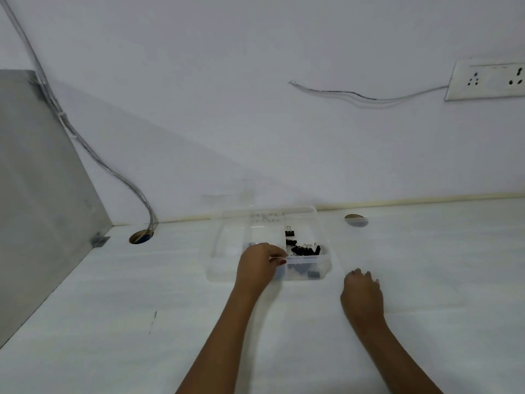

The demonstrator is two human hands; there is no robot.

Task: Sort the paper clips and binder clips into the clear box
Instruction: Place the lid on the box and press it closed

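At centre frame, the left hand (261,265) curls its fingers over the front rim of the compartmented clear plastic box (309,260); what it pinches cannot be told. Black binder clips (305,250) fill the box's right compartment. To the right, the right hand (363,294) rests loose and empty on the white worktop (426,265).

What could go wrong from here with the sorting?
1. The left hand works over the front wall of the clear box, while the right hand rests on the table apart from it; unsteadied, the box might slide.
2. The binder clips lie piled beside a divider; an item released there could fall in the wrong compartment.
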